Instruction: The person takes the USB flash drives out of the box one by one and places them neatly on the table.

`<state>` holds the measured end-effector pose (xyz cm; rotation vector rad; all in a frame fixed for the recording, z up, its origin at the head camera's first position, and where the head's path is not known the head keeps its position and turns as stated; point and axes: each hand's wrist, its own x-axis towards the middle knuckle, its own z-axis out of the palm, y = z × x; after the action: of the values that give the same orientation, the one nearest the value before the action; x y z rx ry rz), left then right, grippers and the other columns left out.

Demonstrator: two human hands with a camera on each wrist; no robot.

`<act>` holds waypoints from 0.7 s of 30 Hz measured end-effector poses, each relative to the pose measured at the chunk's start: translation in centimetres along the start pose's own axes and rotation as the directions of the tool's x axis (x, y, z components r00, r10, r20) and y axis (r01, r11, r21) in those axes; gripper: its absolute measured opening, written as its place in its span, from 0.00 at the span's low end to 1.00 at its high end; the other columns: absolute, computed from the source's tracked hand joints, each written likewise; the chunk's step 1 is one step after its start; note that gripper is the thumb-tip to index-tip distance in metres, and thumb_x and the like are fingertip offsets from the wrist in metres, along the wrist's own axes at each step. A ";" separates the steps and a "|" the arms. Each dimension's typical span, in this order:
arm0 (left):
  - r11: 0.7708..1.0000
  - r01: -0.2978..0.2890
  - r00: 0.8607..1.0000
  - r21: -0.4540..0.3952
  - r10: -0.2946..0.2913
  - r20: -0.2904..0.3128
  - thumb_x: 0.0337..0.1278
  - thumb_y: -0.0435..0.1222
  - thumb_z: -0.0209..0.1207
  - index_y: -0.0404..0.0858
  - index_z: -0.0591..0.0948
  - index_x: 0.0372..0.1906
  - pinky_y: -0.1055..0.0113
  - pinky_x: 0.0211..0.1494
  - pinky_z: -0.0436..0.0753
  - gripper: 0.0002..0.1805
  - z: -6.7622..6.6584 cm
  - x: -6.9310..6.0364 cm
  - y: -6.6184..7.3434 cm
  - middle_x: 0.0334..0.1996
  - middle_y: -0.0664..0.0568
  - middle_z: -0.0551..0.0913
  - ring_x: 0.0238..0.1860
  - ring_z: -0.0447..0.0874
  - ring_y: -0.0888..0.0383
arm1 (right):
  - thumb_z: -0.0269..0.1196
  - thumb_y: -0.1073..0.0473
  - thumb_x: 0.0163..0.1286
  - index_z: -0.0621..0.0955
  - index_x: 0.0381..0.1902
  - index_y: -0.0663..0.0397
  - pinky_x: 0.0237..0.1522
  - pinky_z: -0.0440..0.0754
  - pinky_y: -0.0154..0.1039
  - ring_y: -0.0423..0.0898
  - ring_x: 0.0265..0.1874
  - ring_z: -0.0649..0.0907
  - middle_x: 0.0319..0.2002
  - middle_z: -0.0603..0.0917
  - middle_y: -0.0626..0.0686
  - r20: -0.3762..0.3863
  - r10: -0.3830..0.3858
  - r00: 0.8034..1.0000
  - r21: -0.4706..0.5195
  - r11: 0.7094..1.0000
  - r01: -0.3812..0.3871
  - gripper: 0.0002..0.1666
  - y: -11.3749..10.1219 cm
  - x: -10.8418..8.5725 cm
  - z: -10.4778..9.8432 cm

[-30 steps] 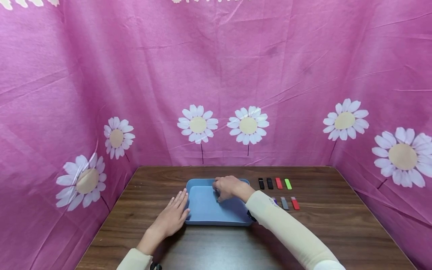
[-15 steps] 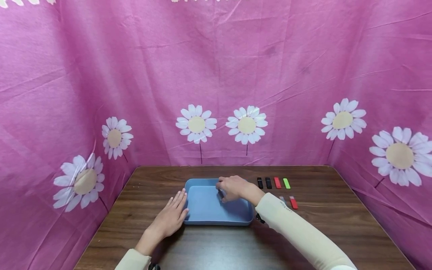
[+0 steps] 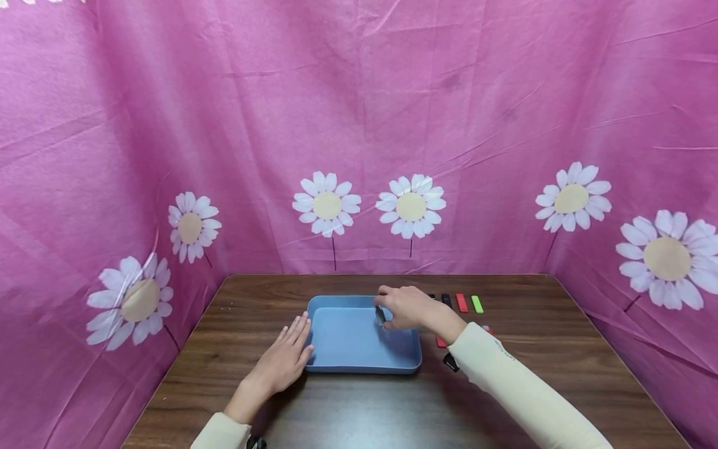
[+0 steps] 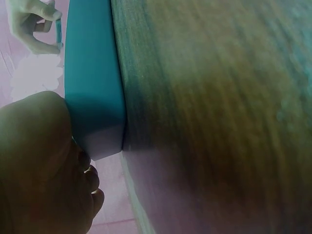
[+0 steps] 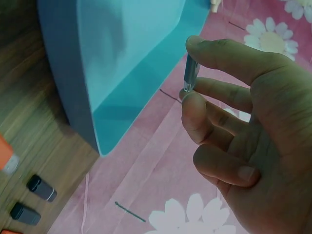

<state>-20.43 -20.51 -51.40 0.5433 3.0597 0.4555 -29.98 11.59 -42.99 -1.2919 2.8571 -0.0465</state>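
A blue tray [image 3: 359,368] lies on the wooden table. My left hand [image 3: 283,358], its fingers straight, rests against the tray's left rim. Over the tray's right part, my right hand [image 3: 412,308] pinches a grey USB stick [image 3: 380,315] between thumb and fingertips. In the right wrist view this USB stick [image 5: 191,73] shows a clear end, raised above the tray [image 5: 122,107]. Seen from the left wrist, the thin stick [image 4: 59,33] stands out in the right hand's pinch beyond the tray wall [image 4: 92,73].
Right of the tray lie more USB sticks: a back row with black, red [image 3: 462,302] and green [image 3: 477,304] ones, and a red one [image 3: 441,342] nearer. My right forearm partly covers them. A pink flowered cloth [image 3: 359,125] stands behind the table.
My right hand has moved right across the tray with the grey USB stick in its pinch, its forearm now covering more of the sticks. The left hand has stayed at the rim.
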 end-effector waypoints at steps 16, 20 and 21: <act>1.000 0.002 1.000 0.014 -0.002 0.012 0.86 0.44 0.47 0.28 0.58 0.83 0.40 0.87 0.58 0.34 0.0 0.0 0.0 0.86 0.37 0.53 0.87 0.52 0.40 | 0.78 0.48 0.64 0.87 0.59 0.47 0.31 0.80 0.37 0.38 0.26 0.77 0.52 0.83 0.48 -0.068 0.067 0.995 0.049 0.997 -0.063 0.27 2.0 -4.3 0.1; 1.000 0.008 1.000 0.019 -0.009 0.017 0.86 0.44 0.47 0.29 0.58 0.83 0.41 0.87 0.58 0.35 0.1 0.1 0.0 0.86 0.38 0.53 0.87 0.52 0.40 | 0.78 0.49 0.65 0.86 0.61 0.47 0.27 0.77 0.36 0.37 0.25 0.75 0.54 0.83 0.49 -0.063 0.100 0.993 0.062 0.993 -0.096 0.28 2.6 -5.4 -0.3; 1.000 0.009 1.000 0.019 -0.010 0.019 0.86 0.45 0.47 0.29 0.58 0.84 0.41 0.87 0.58 0.35 0.1 0.1 -0.1 0.86 0.38 0.52 0.87 0.52 0.40 | 0.78 0.49 0.65 0.86 0.62 0.47 0.28 0.77 0.36 0.37 0.25 0.75 0.55 0.83 0.50 -0.061 0.110 0.992 0.062 0.992 -0.106 0.29 2.8 -5.7 -0.3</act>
<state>-20.49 -20.52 -51.49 0.5301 3.0505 0.4195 -28.31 17.78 -42.77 -1.1443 2.9497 -0.1723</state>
